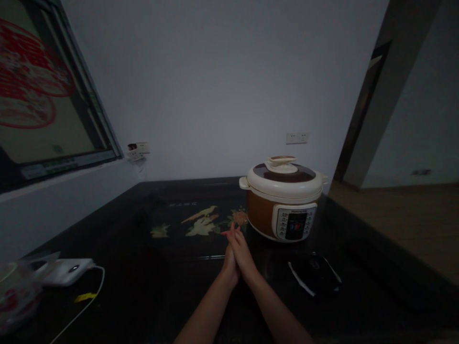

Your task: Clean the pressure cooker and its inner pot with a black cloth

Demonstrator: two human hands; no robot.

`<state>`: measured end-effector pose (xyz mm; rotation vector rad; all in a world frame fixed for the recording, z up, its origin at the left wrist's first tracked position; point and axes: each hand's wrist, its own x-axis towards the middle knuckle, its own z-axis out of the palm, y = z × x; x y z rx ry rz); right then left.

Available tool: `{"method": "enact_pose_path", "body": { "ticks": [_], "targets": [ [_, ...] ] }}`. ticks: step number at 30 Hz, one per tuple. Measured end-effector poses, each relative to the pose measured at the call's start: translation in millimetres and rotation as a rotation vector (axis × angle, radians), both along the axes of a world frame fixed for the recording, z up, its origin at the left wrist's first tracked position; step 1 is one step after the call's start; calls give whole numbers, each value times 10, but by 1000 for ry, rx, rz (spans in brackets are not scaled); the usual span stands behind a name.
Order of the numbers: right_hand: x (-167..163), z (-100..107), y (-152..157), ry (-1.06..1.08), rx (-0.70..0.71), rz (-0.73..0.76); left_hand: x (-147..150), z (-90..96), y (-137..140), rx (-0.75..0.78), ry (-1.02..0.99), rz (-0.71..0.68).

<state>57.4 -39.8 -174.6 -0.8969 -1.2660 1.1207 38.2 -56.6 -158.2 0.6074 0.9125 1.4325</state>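
Observation:
Palm to palm, my left hand (230,262) and my right hand (241,251) meet over the dark table (158,277). Their fingers are stretched out and point forward, with no object visible between them. The left hand is partly covered by the right. Just beyond the fingertips is a flower-and-bird picture (202,223) on the tabletop. To the right of the hands stands an electric pressure cooker (263,210), brown and cream, with its lid on and its control panel facing me. Nearer to me on the right lies a flat black item (315,273) with pale edges; its kind is unclear.
At the left edge sit a clear plastic bag (19,298) and a white box-shaped device (69,271) with a white cable (102,282). A yellow scrap (85,297) lies beside the cable. Behind the table rises a wall with sockets (297,138); a window (53,91) is at left.

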Motion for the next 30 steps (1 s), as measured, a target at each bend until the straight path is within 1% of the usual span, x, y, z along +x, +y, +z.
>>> {"method": "enact_pose_path", "body": {
  "ticks": [4, 7, 10, 12, 13, 14, 16, 18, 19, 21, 22, 23, 24, 25, 28, 30],
  "targets": [
    [126, 118, -85, -39, 11, -39, -59, 60, -23, 22, -1, 73],
    [274, 333, -264, -62, 52, -21, -161, 221, -19, 86, 67, 125],
    [608, 694, -516, -89, 112, 47, -272, 459, 84, 208, 213, 233],
    [931, 974, -664, -133, 185, 83, -336, 628, 213, 293, 287, 293],
    [1113, 1114, -716, -188, 213, 93, -365, 710, 290, 329, 326, 306],
    [1302, 1249, -746, -238, 239, 50, -391, 789, 372, 351, 382, 302],
    [1684, 1507, -721, -343, 259, -75, -437, 934, 547, 340, 521, 248],
    [2050, 1752, -567, -368, 295, -288, -470, 1057, 729, 273, 641, 154],
    [2219, 1869, -440, -367, 337, -378, -480, 1111, 820, 244, 677, 107],
    [2522, 2080, -102, -442, 398, -540, -486, 1202, 995, 204, 717, 14],
    [2652, 2165, 98, -509, 383, -592, -481, 1242, 1077, 193, 738, -33],
    [2768, 2229, 305, -587, 311, -634, -472, 1278, 1153, 185, 760, -79],
    [2867, 2270, 512, -688, 183, -657, -460, 1310, 1222, 181, 781, -118],
    [2948, 2285, 708, -727, 89, -649, -445, 1338, 1285, 177, 800, -151],
    [3092, 2212, 1172, -784, -108, -585, -392, 1390, 1432, 147, 840, -232],
    [3124, 2122, 1349, -806, -188, -542, -357, 1395, 1498, 121, 850, -283]
  ]
}}
